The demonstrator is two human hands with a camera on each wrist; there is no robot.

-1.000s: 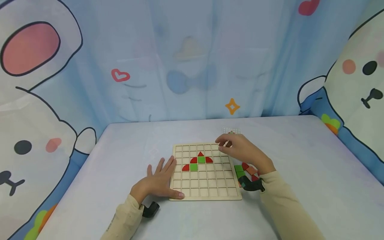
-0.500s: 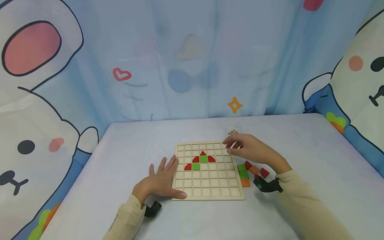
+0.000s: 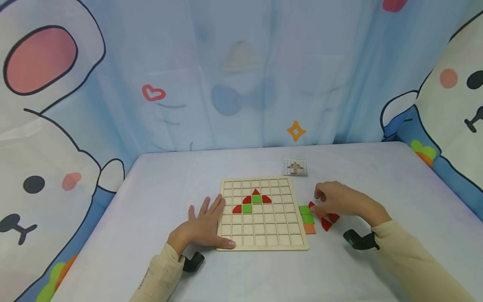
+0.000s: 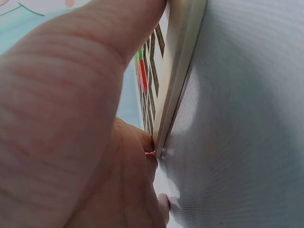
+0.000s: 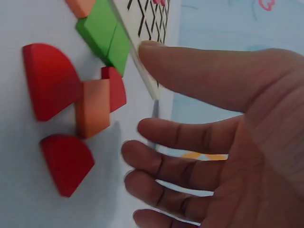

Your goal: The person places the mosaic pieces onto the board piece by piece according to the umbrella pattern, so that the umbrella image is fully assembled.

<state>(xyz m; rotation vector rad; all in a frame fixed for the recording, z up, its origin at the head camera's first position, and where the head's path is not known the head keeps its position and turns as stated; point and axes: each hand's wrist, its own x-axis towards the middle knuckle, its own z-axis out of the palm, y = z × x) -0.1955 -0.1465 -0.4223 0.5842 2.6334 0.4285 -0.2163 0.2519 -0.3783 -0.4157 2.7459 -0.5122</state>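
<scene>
My left hand [image 3: 201,228] lies with fingers spread along the left edge of a wooden grid board [image 3: 264,229], its thumb over the near left corner. In the board's cells sit two green squares [image 3: 256,199], several red quarter-circle pieces [image 3: 266,199] and a red triangle [image 3: 255,191]. My right hand [image 3: 345,201] hovers over the loose pieces right of the board, holding nothing. In the right wrist view, its fingers [image 5: 142,154] extend beside an orange block [image 5: 94,108] and red quarter-circle blocks [image 5: 50,80]. Green blocks [image 5: 98,28] lie against the board's edge.
A small printed card [image 3: 295,166] with a gridded coloured pattern lies behind the board on the white tabletop [image 3: 181,172]. An orange square [image 3: 310,229] sits by the board's right edge. A blue cartoon curtain [image 3: 241,84] hangs at the back.
My right hand has moved from the board's far right corner to the right and nearer, over the loose pieces. The card now shows fully. My left hand stays on the board.
</scene>
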